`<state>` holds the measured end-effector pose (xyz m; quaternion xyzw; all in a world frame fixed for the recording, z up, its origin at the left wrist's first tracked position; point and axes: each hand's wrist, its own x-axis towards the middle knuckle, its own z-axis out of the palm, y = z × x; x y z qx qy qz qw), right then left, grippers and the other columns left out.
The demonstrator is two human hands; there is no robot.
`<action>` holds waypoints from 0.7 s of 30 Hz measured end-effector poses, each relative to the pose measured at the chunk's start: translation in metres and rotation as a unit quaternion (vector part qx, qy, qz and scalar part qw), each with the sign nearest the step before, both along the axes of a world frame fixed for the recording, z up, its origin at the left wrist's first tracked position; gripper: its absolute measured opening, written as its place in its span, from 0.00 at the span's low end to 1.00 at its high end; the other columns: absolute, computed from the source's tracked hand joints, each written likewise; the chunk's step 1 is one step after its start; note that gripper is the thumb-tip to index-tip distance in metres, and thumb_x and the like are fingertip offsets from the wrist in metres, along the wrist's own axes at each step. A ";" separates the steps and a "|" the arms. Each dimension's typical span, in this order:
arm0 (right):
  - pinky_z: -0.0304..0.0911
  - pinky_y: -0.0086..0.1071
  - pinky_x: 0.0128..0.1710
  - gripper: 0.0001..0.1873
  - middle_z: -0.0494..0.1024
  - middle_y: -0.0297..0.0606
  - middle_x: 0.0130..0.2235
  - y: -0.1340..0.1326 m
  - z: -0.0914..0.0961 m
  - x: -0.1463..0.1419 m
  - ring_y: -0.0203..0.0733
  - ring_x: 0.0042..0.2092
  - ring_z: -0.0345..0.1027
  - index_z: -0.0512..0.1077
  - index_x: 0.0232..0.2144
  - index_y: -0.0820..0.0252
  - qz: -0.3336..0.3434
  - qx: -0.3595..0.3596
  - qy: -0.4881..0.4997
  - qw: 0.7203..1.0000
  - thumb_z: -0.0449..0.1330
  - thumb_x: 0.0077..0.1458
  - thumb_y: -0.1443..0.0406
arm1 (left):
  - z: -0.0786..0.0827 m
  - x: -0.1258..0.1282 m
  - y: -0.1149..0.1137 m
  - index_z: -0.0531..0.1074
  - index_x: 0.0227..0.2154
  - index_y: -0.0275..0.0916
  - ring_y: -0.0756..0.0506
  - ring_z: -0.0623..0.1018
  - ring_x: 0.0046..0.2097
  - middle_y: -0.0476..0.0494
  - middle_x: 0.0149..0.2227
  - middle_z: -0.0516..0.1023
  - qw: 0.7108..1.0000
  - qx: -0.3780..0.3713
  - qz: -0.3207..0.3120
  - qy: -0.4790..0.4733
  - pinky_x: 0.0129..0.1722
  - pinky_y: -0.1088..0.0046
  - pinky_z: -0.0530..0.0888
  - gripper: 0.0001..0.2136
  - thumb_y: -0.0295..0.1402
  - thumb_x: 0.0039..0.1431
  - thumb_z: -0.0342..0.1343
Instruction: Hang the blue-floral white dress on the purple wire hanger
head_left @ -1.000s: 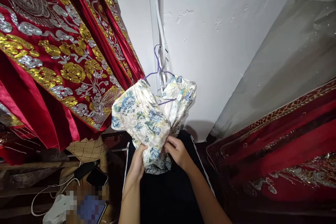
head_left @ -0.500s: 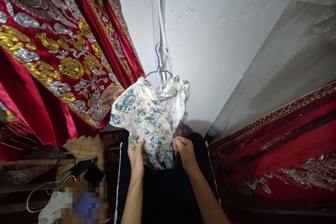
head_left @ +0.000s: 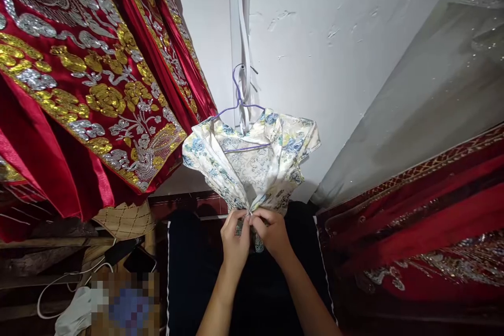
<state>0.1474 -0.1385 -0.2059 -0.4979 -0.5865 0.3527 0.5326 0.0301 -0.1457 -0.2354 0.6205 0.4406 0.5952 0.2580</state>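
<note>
A cream floral garment [head_left: 252, 163] with blue flowers hangs on a purple wire hanger [head_left: 239, 105] hooked to a white strip on the wall. My left hand [head_left: 235, 239] and my right hand [head_left: 271, 233] meet just below it, both pinching the gathered lower edge of the fabric together. The fingertips of the two hands touch. Below my hands lies a black cloth [head_left: 244, 294] with white side stripes.
Red robes [head_left: 79, 89] with gold and silver embroidery hang at the left. Another red embroidered cloth [head_left: 425, 220] lies at the right under a grey sheer fabric [head_left: 433, 89]. At the lower left are a phone [head_left: 137, 260], a white cable [head_left: 59, 286] and a woven item [head_left: 124, 220].
The garment has spread wider on the hanger, with its inside showing. My two hands moved from apart on the hem to together at its middle, bunching the fabric.
</note>
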 end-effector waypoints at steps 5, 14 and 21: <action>0.60 0.32 0.30 0.09 0.73 0.34 0.24 0.004 -0.006 0.002 0.38 0.28 0.64 0.72 0.22 0.58 -0.069 0.095 -0.012 0.993 0.58 0.53 0.69 | 0.006 -0.004 -0.004 0.75 0.40 0.38 0.46 0.74 0.38 0.44 0.35 0.74 0.999 -0.030 -0.033 -0.002 0.40 0.71 0.71 0.06 0.30 0.67 0.54; 0.70 0.34 0.35 0.04 0.79 0.38 0.33 -0.001 -0.011 0.005 0.42 0.34 0.74 0.76 0.36 0.56 -0.038 0.129 -0.019 0.991 0.63 0.56 0.67 | 0.009 0.000 -0.009 0.75 0.40 0.38 0.46 0.75 0.39 0.44 0.36 0.75 0.998 -0.057 -0.018 -0.020 0.41 0.70 0.71 0.07 0.33 0.68 0.53; 0.73 0.36 0.36 0.07 0.81 0.39 0.33 0.001 -0.024 -0.004 0.44 0.35 0.77 0.77 0.39 0.56 -0.051 0.055 0.024 0.997 0.65 0.57 0.62 | 0.007 -0.002 -0.008 0.75 0.40 0.39 0.45 0.76 0.41 0.44 0.38 0.76 0.998 -0.056 -0.020 -0.032 0.43 0.70 0.72 0.07 0.32 0.68 0.53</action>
